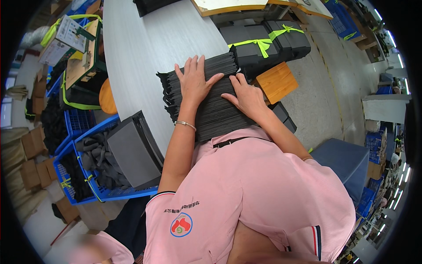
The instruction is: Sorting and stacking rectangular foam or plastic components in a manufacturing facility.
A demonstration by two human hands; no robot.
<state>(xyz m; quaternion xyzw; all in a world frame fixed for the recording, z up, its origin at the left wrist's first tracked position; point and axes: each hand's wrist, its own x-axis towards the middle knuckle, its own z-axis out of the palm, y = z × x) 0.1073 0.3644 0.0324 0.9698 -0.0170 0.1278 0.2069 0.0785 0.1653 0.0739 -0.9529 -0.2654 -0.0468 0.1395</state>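
Note:
A thick row of thin black sheets [216, 115], packed edge to edge, lies on the pale grey table right in front of my body. The sheets' material cannot be made out, but their left ends look ragged. My left hand [193, 83] lies on top of the row with its fingers spread and its thumb pointing right. Over the right side of the row is my right hand [248, 97], its thumb held apart and its fingertips bent at the edge. Both hands touch the sheets without grasping any.
Dark bundles [252, 39] tied with bright yellow-green strips sit beyond the table's right edge. A wooden stool [278, 82] stands near them. At the left, blue crates [99, 191] hold dark pieces, and a grey panel stack [134, 152] leans there. Another person [105, 251] is at lower left.

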